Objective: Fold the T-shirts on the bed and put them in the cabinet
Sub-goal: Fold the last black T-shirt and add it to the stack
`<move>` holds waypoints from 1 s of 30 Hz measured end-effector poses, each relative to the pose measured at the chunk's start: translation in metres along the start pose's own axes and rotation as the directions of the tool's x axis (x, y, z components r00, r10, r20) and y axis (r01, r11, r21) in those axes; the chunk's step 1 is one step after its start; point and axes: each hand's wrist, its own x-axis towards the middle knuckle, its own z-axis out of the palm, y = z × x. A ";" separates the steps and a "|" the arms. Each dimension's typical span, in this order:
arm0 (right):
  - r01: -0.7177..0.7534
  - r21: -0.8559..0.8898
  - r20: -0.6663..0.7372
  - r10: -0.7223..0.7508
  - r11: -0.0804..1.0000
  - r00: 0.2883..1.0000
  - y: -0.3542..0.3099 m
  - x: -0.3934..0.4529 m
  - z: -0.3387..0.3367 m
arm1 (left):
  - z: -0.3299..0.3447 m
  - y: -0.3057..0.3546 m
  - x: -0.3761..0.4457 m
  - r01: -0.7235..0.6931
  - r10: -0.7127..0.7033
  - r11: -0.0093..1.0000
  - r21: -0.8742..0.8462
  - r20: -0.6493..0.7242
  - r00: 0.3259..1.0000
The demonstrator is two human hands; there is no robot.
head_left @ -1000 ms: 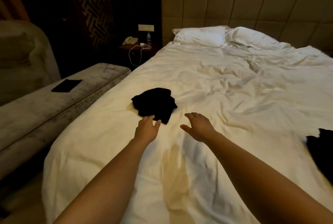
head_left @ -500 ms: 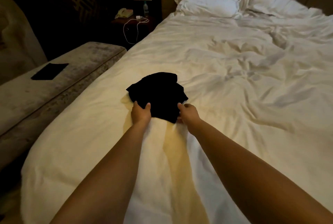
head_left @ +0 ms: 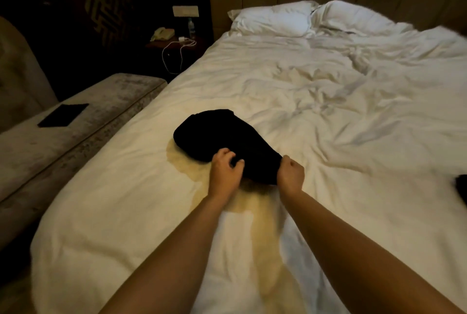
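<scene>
A crumpled black T-shirt (head_left: 222,136) lies on the white bed (head_left: 328,116), left of its middle. My left hand (head_left: 225,172) pinches the shirt's near edge with curled fingers. My right hand (head_left: 290,173) grips the same near edge further right, fist closed round the cloth. The near part of the shirt is lifted a little off the duvet between the two hands. A second black garment (head_left: 461,187) shows only partly at the right edge of the view. No cabinet is in view.
A grey upholstered bench (head_left: 75,131) runs along the bed's left side with a flat dark object (head_left: 63,114) on it. A nightstand (head_left: 174,43) beyond holds a phone, a bottle and a white cable. Two pillows (head_left: 278,20) lie at the padded headboard.
Both hands reached forward from open, took hold of the shirt's near edge and now pull it toward me; the shirt has stretched out and its near part has lifted.
</scene>
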 end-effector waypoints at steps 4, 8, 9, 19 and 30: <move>0.021 -0.057 -0.099 -0.027 0.998 0.995 0.006 -0.012 -0.081 | 0.015 0.042 -0.035 -0.080 0.075 0.997 0.017 0.210 0.975; 0.021 -0.106 -0.119 -0.033 0.994 0.992 0.015 -0.025 -0.149 | 0.028 0.087 -0.073 -0.044 0.065 0.997 -0.065 0.371 0.926; 0.029 -0.106 -0.129 -0.043 0.994 0.991 0.015 -0.031 -0.167 | 0.033 0.100 -0.084 -0.023 0.054 0.997 -0.078 0.421 0.905; -0.032 -0.219 -0.228 -0.019 0.975 0.974 0.020 -0.058 -0.323 | 0.087 0.190 -0.188 -0.099 0.118 0.993 -0.069 0.743 0.659; 0.124 -0.833 0.104 -0.069 0.539 0.992 0.038 -0.051 -0.334 | 0.090 0.186 -0.248 -0.221 0.088 0.975 0.017 0.884 0.458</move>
